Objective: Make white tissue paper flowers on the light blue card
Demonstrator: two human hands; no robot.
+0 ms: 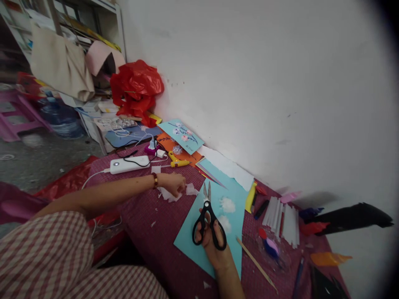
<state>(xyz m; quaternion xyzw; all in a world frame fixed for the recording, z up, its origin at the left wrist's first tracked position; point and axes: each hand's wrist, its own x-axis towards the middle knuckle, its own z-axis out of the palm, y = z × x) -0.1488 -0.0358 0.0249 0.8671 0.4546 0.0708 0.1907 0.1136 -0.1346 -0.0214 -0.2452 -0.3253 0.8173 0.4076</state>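
My right hand [213,249] holds black-handled scissors [206,216], with fingers through the loops. The blades point away from me and stand slightly apart. Beneath them lies a light-blue sheet of paper [196,232] bearing two white fluffy paper clumps, one farther off [227,204] and one nearer [224,224]. To the left, my left hand [173,184] reaches down to thin white paper pieces [170,196] on the table. Its fingers are curled together, and whatever is between them is hidden. Another white paper scrap [191,189] lies just right of that hand.
A yellow glue gun [179,162] and a white power bank [129,165] with cables lie behind my left arm. Decorated cards [182,137] lean by the wall. At right are a wooden stick [257,263], white glue sticks [274,216] and a black strip [352,219] jutting up.
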